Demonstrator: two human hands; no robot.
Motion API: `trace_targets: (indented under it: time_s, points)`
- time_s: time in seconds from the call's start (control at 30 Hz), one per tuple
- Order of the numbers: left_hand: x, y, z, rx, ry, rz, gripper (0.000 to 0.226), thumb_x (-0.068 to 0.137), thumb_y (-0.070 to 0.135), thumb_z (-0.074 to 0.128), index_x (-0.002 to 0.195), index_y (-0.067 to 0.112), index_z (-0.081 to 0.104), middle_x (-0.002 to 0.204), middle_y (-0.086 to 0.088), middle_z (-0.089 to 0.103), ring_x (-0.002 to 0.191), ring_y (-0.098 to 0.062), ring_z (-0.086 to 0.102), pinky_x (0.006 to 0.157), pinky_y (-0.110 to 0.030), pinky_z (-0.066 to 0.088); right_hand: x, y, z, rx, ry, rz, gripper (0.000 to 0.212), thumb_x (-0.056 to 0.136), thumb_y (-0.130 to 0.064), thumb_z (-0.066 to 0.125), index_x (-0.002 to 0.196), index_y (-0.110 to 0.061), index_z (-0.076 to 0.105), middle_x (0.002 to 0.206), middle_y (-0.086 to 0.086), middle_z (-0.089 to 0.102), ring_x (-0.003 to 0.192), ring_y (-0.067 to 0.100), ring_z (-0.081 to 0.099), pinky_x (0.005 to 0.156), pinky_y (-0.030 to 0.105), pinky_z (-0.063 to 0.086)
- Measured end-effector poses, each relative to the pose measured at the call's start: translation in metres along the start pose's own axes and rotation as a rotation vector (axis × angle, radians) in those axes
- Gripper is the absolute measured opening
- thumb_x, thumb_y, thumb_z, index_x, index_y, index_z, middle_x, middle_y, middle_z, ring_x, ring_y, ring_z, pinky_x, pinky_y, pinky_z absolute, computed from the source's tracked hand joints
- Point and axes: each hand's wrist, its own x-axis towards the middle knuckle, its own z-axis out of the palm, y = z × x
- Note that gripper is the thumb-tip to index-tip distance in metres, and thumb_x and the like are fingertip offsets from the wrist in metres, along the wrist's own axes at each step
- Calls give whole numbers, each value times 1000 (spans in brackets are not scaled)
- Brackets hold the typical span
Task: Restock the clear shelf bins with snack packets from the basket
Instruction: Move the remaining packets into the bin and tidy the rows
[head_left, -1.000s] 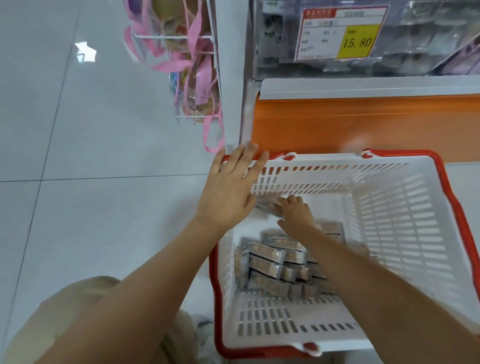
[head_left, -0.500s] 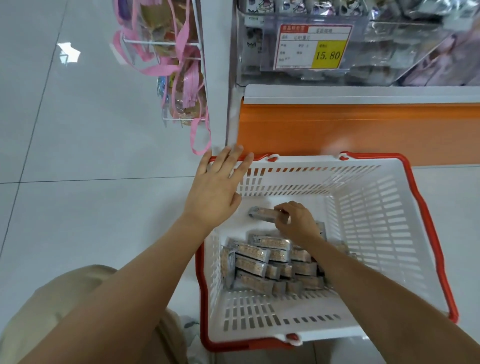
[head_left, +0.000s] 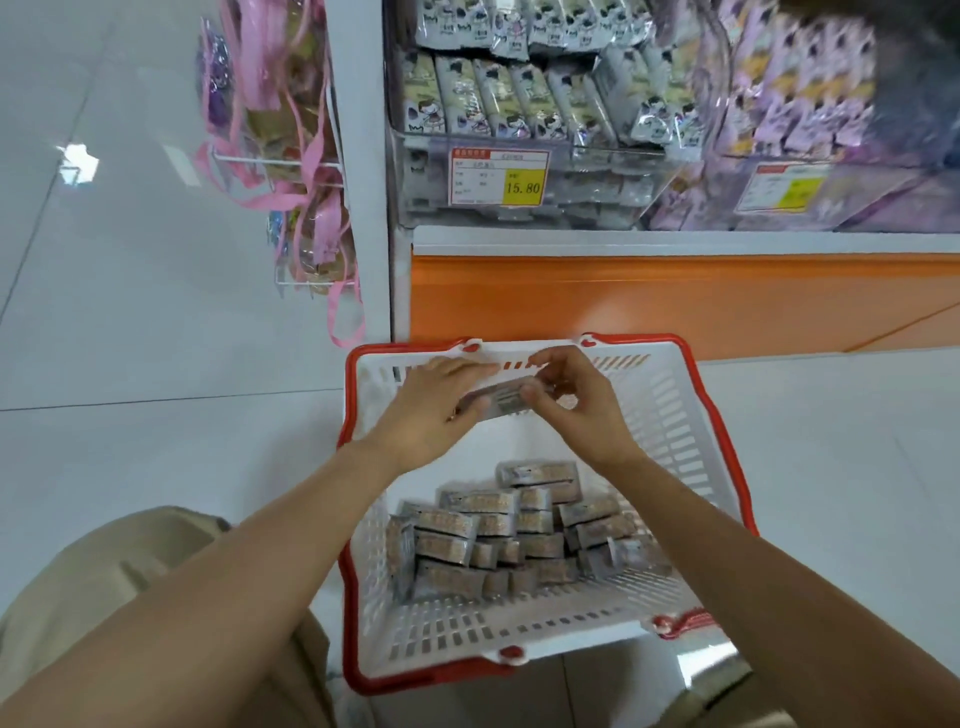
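A white basket (head_left: 670, 415) with a red rim stands on the floor against the shelf base. Several silver snack packets (head_left: 498, 535) lie piled in its near half. Above the basket's far end, one silver packet (head_left: 501, 400) is held between both hands. My left hand (head_left: 431, 410) grips its left end and my right hand (head_left: 576, 405) pinches its right end. Above stand the clear shelf bins (head_left: 519, 130), the left one filled with white cartoon-print packets, the right one (head_left: 810, 104) with purple packets.
An orange panel (head_left: 675, 301) runs under the bins. A wire rack (head_left: 291, 171) with pink-ribboned bags hangs left of the shelf post. A yellow price tag reading 15.80 (head_left: 498, 176) is on the left bin. My knee (head_left: 104, 597) is at lower left on the tiled floor.
My right hand lifted a packet out of the basket. My left hand left the basket rim and took the packet's other end. The view tilted up, showing the bins.
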Motion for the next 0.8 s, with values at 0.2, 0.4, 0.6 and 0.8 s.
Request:
trace_targets:
  time_s: [0.2, 0.4, 0.6, 0.8]
  points:
    - [26, 55, -11, -667, 41, -122, 24, 102, 20, 51, 125, 18, 55, 98, 4, 66, 88, -15, 65, 81, -36, 54, 7, -41, -27, 125, 136, -92, 48, 86, -30, 73, 125, -19, 47, 101, 8, 65, 89, 20, 63, 76, 31, 51]
    - [40, 79, -35, -1126, 80, -282, 18, 103, 17, 47, 117, 15, 57, 120, -9, 66, 113, -22, 64, 91, -34, 55, -6, -51, -39, -12, 66, -230, 42, 85, -18, 75, 118, -12, 50, 106, 3, 60, 88, 17, 60, 75, 31, 51]
    - [44, 99, -62, -649, 265, -130, 14, 102, 22, 47, 112, 23, 57, 116, 3, 60, 108, -13, 57, 95, -33, 49, -1, -73, -51, -44, 207, -345, 30, 87, -7, 68, 115, -5, 56, 104, 9, 60, 84, 13, 57, 73, 18, 45]
    - [60, 94, -100, 354, 746, 79, 53, 82, 13, 50, 135, 10, 51, 139, -10, 48, 135, -27, 34, 117, -47, 21, 18, -115, -75, -112, 399, -470, 29, 86, -1, 68, 112, -8, 57, 94, 11, 58, 76, 8, 52, 71, 15, 43]
